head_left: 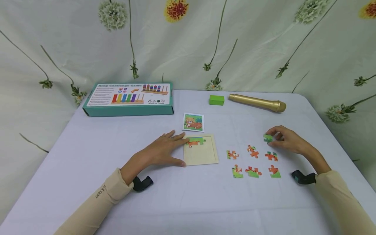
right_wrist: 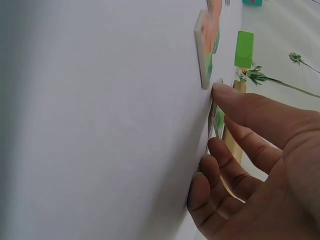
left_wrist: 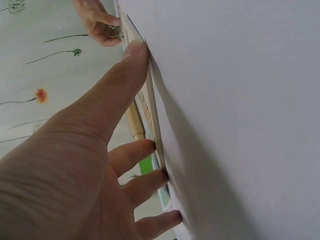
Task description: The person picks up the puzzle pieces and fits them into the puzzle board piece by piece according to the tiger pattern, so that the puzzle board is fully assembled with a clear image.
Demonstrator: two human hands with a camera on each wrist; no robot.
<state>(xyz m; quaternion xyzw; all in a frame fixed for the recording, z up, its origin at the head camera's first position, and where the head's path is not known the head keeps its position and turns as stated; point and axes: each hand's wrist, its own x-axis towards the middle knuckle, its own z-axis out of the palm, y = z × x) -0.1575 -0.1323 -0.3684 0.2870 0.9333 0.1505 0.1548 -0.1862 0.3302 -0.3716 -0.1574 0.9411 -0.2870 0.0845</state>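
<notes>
My left hand (head_left: 165, 149) lies at the left side of the wooden puzzle tray (head_left: 202, 156), fingers spread, fingertips and thumb touching its edge. Joined puzzle pieces (head_left: 196, 141), green and orange, lie along the tray's upper left. Right of the tray, my right hand (head_left: 286, 141) pinches a green puzzle piece (head_left: 268, 138) between thumb and fingers, at the table surface; the right wrist view shows it partly hidden behind the thumb. Below and left of that hand, several loose tiger puzzle pieces (head_left: 253, 172) lie in two rows. A tiger picture card (head_left: 193, 122) lies just beyond the tray.
A green Ring Challenge Game box (head_left: 129, 111) sits at the back left. Toward the back lie a green block (head_left: 216, 100) and a gold toy microphone (head_left: 255, 101). A flowered cloth (head_left: 182, 49) hangs behind the white-covered table (head_left: 188, 209).
</notes>
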